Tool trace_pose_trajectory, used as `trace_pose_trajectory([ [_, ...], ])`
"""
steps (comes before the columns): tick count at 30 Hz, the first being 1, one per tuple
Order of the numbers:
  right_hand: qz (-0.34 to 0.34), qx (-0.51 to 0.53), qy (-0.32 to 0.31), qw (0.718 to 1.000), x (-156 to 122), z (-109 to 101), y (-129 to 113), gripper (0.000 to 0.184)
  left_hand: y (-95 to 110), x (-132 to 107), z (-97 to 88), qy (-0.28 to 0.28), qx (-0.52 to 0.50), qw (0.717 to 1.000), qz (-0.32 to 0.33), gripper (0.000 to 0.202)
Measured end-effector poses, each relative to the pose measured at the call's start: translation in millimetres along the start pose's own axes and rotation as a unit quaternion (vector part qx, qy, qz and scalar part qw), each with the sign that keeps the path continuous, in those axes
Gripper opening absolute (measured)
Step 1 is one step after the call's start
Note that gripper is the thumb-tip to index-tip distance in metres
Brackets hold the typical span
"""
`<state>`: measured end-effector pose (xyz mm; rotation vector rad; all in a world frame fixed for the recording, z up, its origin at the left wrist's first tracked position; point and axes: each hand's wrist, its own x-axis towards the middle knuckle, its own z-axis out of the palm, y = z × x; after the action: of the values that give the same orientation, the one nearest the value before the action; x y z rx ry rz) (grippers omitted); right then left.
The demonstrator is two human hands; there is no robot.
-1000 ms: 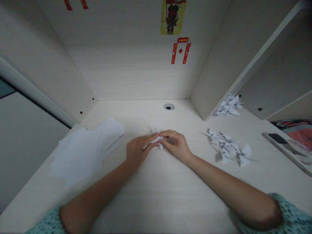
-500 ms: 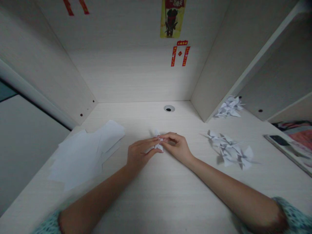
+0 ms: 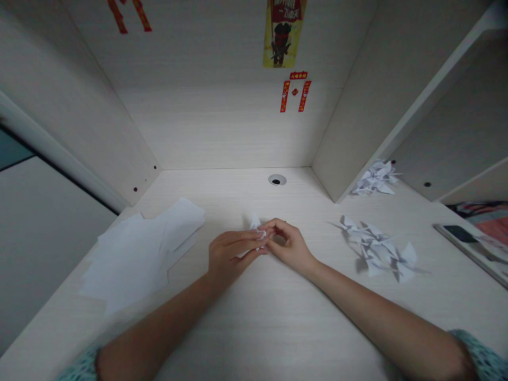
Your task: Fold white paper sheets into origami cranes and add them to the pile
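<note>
A small white paper crane (image 3: 254,221) is between my two hands over the middle of the desk. Its upper point sticks up above the fingers, and most of the rest is covered. My left hand (image 3: 234,254) is closed on it from the left, fingers laid along its side with the thumb below. From the right, my right hand (image 3: 288,241) pinches it with thumb and fingertips. Several finished paper cranes (image 3: 375,243) lie in a loose group on the desk to the right of my right hand.
White paper sheets (image 3: 135,254) lie overlapped on the left of the desk (image 3: 254,328). More folded paper (image 3: 377,177) is heaped by the upright panel (image 3: 357,137). A phone (image 3: 460,233) rests on a flat item at far right. A cable hole (image 3: 277,180) is at the back.
The view has tilted slightly, so everything sits a little lower. My fingers have shifted on the paper crane, and the left hand now covers more of it.
</note>
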<state>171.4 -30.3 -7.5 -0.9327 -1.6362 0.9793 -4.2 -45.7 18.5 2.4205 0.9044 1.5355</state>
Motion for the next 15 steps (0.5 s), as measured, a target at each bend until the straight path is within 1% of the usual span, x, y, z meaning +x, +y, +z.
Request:
trace_pose_trajectory([
  [4,-0.011,0.032,-0.045,0.998,-0.4,0.1,-5.0,0.032,2.3,1.2,-2.4,-0.013,0.014,0.999,0.045,0.021],
  [6,-0.022,0.033,-0.056,0.998,-0.2,0.3,-5.7,0.033,3.4,1.0,-3.2,-0.021,0.019,0.998,0.065,0.021],
  [8,-0.032,0.039,-0.048,0.998,0.3,0.2,-4.0,0.032,3.8,0.6,-3.6,-0.022,0.026,0.997,0.062,0.022],
  [9,-0.032,0.044,-0.038,0.998,0.7,-0.1,-2.4,0.031,3.5,0.4,-3.5,-0.018,0.033,0.998,0.044,0.027],
  [10,-0.028,0.050,-0.026,0.998,1.1,-0.4,-0.5,0.030,2.8,0.3,-3.3,-0.014,0.041,0.999,0.012,0.036],
  [12,-0.016,0.059,0.000,0.998,2.1,-1.4,3.4,0.029,0.1,0.4,-2.2,-0.002,0.049,0.994,-0.092,0.058],
  [13,-0.011,0.062,0.007,0.998,2.6,-1.9,4.9,0.030,-1.6,0.6,-1.3,0.000,0.042,0.987,-0.154,0.064],
  [14,-0.007,0.062,0.008,0.998,3.1,-2.5,5.8,0.029,-3.6,0.8,-0.2,-0.002,0.025,0.976,-0.214,0.062],
  [15,-0.005,0.065,0.009,0.998,3.5,-3.0,6.1,0.029,-5.5,1.1,1.0,-0.009,-0.003,0.963,-0.269,0.051],
])
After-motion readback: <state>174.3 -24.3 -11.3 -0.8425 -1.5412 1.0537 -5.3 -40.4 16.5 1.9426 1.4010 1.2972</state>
